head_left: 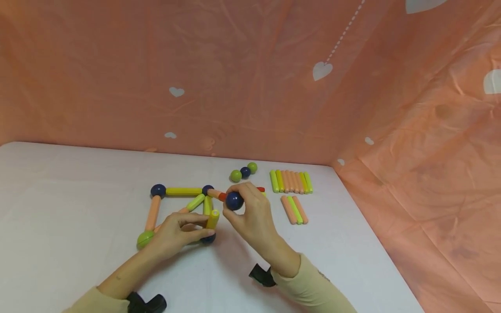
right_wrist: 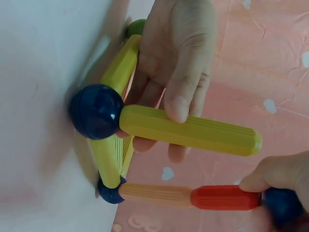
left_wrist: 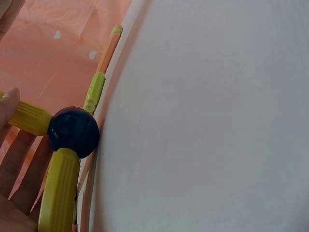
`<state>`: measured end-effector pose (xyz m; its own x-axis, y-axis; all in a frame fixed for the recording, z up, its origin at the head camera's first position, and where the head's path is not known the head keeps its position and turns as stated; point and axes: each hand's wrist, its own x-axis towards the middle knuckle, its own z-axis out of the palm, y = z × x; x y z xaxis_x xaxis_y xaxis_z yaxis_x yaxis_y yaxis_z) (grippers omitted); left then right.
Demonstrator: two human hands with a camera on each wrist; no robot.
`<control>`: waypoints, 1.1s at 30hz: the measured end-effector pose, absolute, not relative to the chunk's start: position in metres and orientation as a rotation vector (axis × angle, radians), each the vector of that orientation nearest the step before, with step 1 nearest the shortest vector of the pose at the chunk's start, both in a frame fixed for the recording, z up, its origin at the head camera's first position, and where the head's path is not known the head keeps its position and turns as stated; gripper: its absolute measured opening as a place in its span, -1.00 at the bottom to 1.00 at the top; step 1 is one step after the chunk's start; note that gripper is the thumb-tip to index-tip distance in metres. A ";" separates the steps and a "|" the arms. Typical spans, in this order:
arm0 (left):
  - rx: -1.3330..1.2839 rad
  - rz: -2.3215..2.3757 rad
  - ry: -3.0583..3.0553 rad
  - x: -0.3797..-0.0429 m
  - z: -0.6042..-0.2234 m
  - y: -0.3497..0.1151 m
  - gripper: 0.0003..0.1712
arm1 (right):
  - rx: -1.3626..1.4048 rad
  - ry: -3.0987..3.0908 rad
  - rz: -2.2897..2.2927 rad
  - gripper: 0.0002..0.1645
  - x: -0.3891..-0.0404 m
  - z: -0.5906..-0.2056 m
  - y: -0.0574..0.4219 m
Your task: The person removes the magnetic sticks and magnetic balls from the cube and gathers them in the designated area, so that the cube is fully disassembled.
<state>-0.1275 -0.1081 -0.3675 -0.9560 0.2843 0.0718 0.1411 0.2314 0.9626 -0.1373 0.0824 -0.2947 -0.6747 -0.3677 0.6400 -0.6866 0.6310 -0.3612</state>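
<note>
My left hand (head_left: 175, 234) grips an upright yellow rod (right_wrist: 188, 129) between thumb and fingers. That rod stands on a dark blue ball (right_wrist: 96, 112) at the near right corner of a flat frame of rods and balls. My right hand (head_left: 253, 217) pinches another dark blue ball (head_left: 235, 201) with thumb and fingertips. This ball sits at the end of a red rod (right_wrist: 224, 197), which joins a peach rod (right_wrist: 155, 194) rising from the far right corner ball (right_wrist: 112, 189). A green ball (head_left: 145, 239) marks the frame's near left corner.
Two green balls and a blue ball (head_left: 245, 172) lie in a row behind the frame. Several yellow, green and peach rods (head_left: 290, 181) lie side by side at right, with three more rods (head_left: 294, 210) nearer. Red and yellow-green ends (head_left: 261, 190) peek out behind my right hand.
</note>
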 end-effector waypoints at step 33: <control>0.204 1.754 2.396 -0.111 -0.363 -0.120 -0.53 | -0.063 -2.789 1.750 -0.44 -0.238 -0.326 0.123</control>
<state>-0.1110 -0.1204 -0.3627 -0.9771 0.2063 -0.0522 0.0125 0.3007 0.9536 -0.2376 0.1227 -0.3257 -0.9877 -0.0480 -0.1485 0.1128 0.4379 -0.8919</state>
